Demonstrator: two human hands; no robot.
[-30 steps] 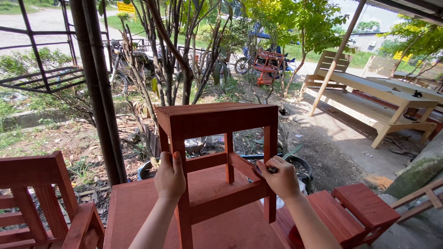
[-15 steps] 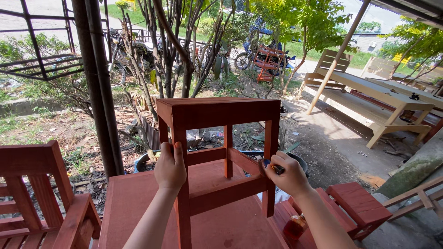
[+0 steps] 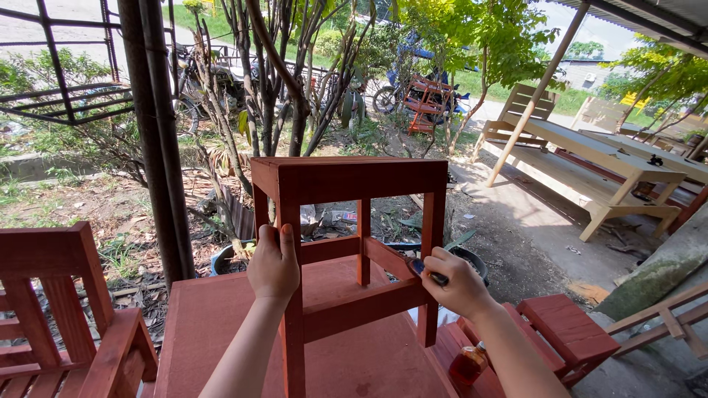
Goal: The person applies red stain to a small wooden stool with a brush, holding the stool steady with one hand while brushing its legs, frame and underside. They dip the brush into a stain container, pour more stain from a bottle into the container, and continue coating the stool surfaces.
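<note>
The red stool (image 3: 346, 250) stands on a red table (image 3: 214, 332). The left hand (image 3: 273, 263) is wrapped around its near left leg, steadying it. The right hand (image 3: 459, 282) pinches a brush (image 3: 424, 271) against the right lower rail. Strokes do best running along the rail, lightly loaded.

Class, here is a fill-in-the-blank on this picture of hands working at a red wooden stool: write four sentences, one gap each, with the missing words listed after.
1. The left hand grips a front ____ of the red stool.
2. The right hand holds a small ____ against a lower rail.
3. The stool stands on a red ____.
4. An armchair of the same colour stands to the ____.

Missing words: leg; brush; table; left
</note>
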